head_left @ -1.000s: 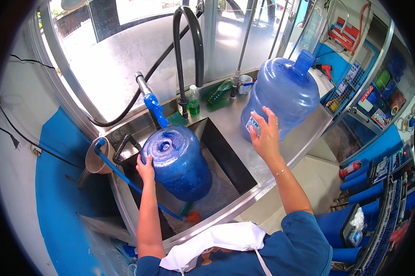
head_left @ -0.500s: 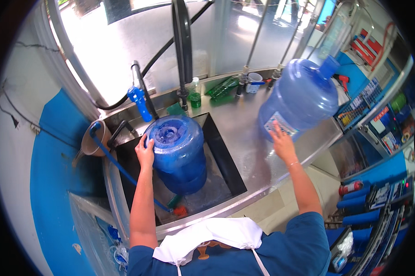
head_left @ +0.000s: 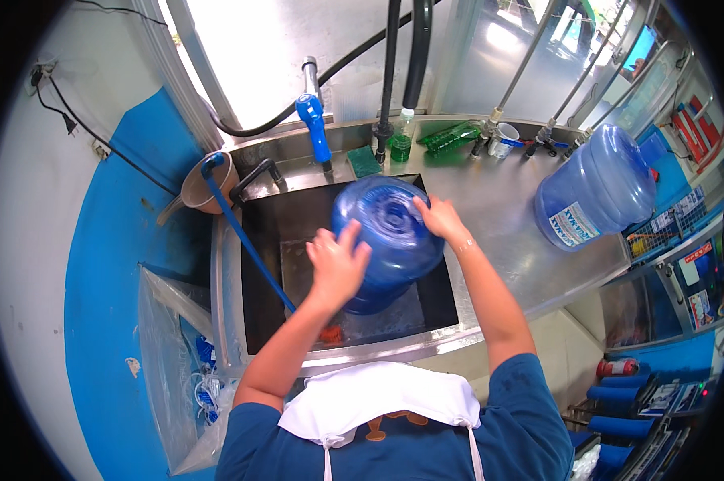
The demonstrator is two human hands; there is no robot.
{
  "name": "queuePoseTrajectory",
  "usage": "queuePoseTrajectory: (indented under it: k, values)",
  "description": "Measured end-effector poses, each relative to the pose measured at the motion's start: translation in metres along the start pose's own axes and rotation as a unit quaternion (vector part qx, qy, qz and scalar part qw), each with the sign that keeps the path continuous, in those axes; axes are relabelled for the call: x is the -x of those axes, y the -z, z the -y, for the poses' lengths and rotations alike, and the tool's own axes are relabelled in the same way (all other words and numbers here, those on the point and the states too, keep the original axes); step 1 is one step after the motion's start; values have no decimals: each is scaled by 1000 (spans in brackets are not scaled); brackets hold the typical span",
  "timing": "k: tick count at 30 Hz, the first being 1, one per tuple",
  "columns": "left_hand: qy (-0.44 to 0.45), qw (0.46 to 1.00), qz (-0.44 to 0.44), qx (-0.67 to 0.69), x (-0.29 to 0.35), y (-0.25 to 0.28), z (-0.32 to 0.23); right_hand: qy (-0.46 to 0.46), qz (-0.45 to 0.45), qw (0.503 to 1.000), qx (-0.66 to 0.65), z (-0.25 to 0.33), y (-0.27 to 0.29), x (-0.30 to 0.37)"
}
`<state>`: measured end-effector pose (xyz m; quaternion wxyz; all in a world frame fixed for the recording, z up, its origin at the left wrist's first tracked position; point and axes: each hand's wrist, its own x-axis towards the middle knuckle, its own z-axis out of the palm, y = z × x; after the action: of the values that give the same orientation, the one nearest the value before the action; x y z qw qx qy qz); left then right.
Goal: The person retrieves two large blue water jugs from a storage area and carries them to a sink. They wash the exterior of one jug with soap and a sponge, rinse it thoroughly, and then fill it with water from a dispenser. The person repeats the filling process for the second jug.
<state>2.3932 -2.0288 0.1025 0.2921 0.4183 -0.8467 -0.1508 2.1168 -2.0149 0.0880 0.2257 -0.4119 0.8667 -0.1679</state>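
A blue water jug (head_left: 390, 276) stands base up inside the dark-edged sink (head_left: 270, 232), slightly blurred. My right hand (head_left: 442, 222) grips the right edge of its base, thumb on top and the other fingers partly hidden. At the jug's left side is my left hand (head_left: 336, 264), fingers spread and overlapping the jug in view; how firmly it touches cannot be made out. A second, paler blue jug (head_left: 590, 192) with a label sits upright and apart from my hands on the steel counter (head_left: 498, 240) to the right.
Behind the sink are a blue-handled tap (head_left: 314, 132), a green scouring pad (head_left: 364, 162), green bottles (head_left: 454, 138) and a white cup (head_left: 503, 140). A dipper (head_left: 198, 196) hangs at the left, beside a blue hose (head_left: 246, 228). Orange bristles (head_left: 330, 334) show low in the sink.
My right hand has left the paler jug and come to the one in the sink. My left hand has shifted lower on that jug's near left side. The whole view has swung.
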Motion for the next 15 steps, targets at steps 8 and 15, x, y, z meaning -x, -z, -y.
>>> queuePoseTrajectory:
  k: [8,15]
  values:
    - [-245,791,448,337,62,39,-74,309,56,949,24,125,-39,34]
    - [-169,837,114,507,12,134,22,563,197,798,-89,44,-10,131]
